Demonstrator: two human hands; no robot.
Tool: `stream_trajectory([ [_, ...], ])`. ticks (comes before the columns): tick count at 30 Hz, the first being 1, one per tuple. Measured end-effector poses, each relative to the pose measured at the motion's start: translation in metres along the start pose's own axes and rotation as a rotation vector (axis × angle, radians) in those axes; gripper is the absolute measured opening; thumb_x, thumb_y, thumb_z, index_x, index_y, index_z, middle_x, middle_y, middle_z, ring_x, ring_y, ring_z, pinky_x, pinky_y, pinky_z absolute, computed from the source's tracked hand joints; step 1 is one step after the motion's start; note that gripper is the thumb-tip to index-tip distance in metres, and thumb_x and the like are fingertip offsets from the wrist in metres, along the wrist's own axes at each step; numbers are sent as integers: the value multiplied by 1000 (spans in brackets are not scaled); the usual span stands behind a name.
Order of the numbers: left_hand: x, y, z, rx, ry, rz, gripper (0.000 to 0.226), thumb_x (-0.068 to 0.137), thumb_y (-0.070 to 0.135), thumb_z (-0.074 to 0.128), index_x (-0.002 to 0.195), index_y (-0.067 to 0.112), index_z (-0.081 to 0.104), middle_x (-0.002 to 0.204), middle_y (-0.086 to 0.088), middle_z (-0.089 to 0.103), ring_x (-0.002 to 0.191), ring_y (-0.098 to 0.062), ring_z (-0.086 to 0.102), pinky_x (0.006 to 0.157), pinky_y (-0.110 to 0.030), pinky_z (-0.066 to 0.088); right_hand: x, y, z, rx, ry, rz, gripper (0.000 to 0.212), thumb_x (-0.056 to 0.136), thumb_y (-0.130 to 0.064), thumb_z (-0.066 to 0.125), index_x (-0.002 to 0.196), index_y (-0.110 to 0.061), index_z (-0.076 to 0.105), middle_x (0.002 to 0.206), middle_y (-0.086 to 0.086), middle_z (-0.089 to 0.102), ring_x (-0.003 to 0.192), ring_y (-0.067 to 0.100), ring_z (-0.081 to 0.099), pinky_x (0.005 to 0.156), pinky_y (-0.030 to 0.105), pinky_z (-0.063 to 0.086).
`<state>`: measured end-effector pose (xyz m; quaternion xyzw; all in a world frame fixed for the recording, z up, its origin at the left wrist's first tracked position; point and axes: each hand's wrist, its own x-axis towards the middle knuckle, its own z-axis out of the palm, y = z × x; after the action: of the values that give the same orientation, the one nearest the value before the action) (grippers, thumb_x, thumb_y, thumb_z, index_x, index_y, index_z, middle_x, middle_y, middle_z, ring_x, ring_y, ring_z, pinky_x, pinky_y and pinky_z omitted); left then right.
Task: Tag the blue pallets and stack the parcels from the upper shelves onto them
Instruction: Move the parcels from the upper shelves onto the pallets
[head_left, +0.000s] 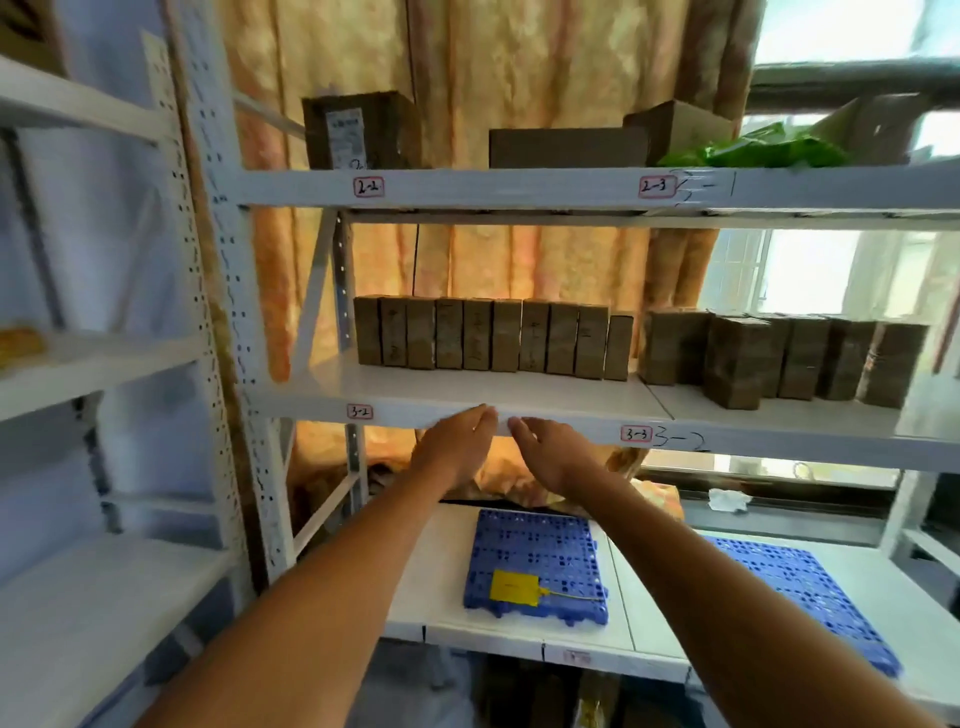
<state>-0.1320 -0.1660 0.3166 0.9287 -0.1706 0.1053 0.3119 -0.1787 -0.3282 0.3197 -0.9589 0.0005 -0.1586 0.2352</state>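
A row of several small brown parcels (491, 335) stands upright at the back of the middle shelf (467, 389), with more parcels (779, 353) to the right. My left hand (457, 447) and my right hand (553, 452) reach up side by side to that shelf's front edge, fingers relaxed, holding nothing. Below them on the lower shelf lies a blue pallet (535, 561) with a yellow tag (514, 587) on it. A second blue pallet (810, 592) lies to its right, partly hidden by my right arm.
The top shelf (519, 187) carries larger cardboard boxes (363, 130) and a green bag (769, 148). White upright posts (228, 312) frame the rack on the left. Red-bordered labels (636, 434) mark the shelf fronts. A curtain hangs behind.
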Motion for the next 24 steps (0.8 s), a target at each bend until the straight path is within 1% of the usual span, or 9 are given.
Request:
stream_trajectory([
  [2,1,-13,-22,-29,55,-20,58,101,59,20,139,33,55,149,0,54,132,-24,51,101,-38,39,6,-17,3,17,10,-22,62,107,-59,28,137,-18,64,138,11,67,125,32,60,98,41,46],
  [5,12,-38,-56,-51,144,-40,54,103,56,21,124,27,62,135,-4,63,120,-24,57,86,-32,31,23,-39,13,32,20,-38,64,106,-60,30,149,-19,54,150,8,59,136,29,54,109,41,43],
  [10,37,-82,-81,-145,223,-111,52,103,54,26,131,26,59,140,-5,60,126,-27,54,93,-31,34,64,-67,41,31,-4,-73,65,105,-61,34,154,-21,48,156,4,53,142,26,49,114,40,39],
  [13,59,-101,-78,-164,183,-141,55,105,53,24,149,29,46,156,0,45,140,-24,43,111,-35,31,101,-86,56,15,-36,-114,65,106,-60,36,156,-20,46,157,5,51,142,27,48,115,39,39],
  [15,79,-112,-80,-177,182,-154,55,104,54,25,149,30,46,155,0,46,138,-25,46,109,-34,33,133,-100,62,0,-24,-142,62,106,-58,38,152,-18,50,152,8,56,137,29,53,109,40,43],
  [18,113,-130,-89,-219,206,-192,47,103,53,29,140,35,53,145,-3,55,123,-27,56,93,-32,42,181,-121,72,34,-3,-217,46,106,-52,43,129,-19,63,126,11,69,116,33,64,88,38,52],
  [20,136,-142,-99,-210,237,-198,41,104,47,34,137,37,56,142,-4,59,121,-27,58,86,-30,41,208,-132,77,70,25,-270,29,105,-46,48,113,-22,63,111,8,69,105,32,67,74,33,45],
  [22,158,-152,-109,-210,279,-194,39,104,41,40,140,38,54,141,-2,60,121,-26,59,87,-30,44,232,-142,80,33,72,-327,26,104,-40,51,117,-22,63,110,8,70,100,29,68,72,32,46],
  [24,179,-163,-119,-250,316,-193,42,102,35,48,144,33,51,143,-1,58,126,-23,57,91,-27,43,252,-152,83,-44,157,-352,23,103,-37,54,121,-25,61,110,5,71,98,26,68,76,34,54],
])
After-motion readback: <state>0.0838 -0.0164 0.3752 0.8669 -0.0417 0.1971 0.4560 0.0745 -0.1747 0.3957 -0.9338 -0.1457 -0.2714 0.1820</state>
